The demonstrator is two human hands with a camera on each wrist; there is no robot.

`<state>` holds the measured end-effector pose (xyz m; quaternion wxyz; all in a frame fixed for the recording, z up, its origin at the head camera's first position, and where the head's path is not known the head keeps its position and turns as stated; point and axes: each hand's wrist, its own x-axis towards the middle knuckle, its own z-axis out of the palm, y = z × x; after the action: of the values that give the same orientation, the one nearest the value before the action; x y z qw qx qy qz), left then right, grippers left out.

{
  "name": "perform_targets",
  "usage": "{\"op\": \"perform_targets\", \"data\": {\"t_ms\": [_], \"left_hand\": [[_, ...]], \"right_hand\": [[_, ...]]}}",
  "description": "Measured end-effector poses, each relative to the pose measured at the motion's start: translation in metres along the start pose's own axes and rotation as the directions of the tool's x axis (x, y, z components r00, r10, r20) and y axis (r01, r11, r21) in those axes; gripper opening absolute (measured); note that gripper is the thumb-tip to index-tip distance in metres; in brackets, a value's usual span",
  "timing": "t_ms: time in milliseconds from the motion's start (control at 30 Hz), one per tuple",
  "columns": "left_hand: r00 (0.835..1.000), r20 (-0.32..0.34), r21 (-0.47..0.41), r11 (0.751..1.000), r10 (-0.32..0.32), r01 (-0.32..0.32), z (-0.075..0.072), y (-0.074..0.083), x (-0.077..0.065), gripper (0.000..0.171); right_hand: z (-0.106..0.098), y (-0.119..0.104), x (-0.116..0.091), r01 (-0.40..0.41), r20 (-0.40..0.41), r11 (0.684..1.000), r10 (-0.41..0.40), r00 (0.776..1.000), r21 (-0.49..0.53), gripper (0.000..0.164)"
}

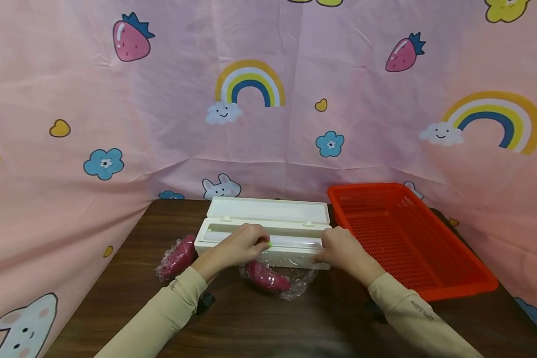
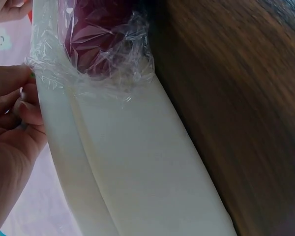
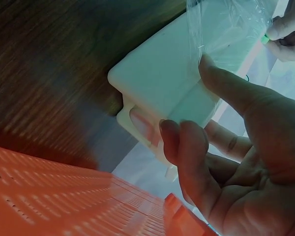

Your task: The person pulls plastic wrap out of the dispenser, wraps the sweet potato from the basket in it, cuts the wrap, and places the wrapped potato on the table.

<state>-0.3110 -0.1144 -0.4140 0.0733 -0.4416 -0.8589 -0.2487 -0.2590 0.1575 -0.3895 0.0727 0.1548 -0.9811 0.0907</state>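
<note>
A white plastic-wrap dispenser box [image 1: 202, 244] lies on the table with its lid [image 1: 268, 210] raised and a roll of clear film [image 1: 295, 242] inside. My left hand [image 1: 246, 242] pinches a small green slider [image 3: 265, 39] at the box's front edge, fingers curled. At the box's right end, my right hand [image 1: 343, 248] grips with curled fingers; its thumb [image 3: 226, 83] presses film against the front face. Clear film [image 2: 123, 88] hangs down the front and surrounds a dark pink oblong thing [image 1: 268, 277] lying before the box.
Left of the box lies another film-wrapped dark pink oblong thing [image 1: 179, 258]. An orange-red plastic basket [image 1: 452, 293] stands at the right, close to my right forearm. Behind the dark wooden table [image 1: 268, 333] hangs a patterned pink cloth [image 1: 170, 124].
</note>
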Motion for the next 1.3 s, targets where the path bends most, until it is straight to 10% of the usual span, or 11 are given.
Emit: {"op": "perform_targets", "data": {"t_ms": [1300], "left_hand": [[0.999, 0.036, -0.026, 1.0, -0.005, 0.006, 0.022, 0.028, 0.035, 0.016]], "right_hand": [[0.004, 0.002, -0.001, 0.012, -0.026, 1.0, -0.012, 1.0, -0.013, 0.04]]}}
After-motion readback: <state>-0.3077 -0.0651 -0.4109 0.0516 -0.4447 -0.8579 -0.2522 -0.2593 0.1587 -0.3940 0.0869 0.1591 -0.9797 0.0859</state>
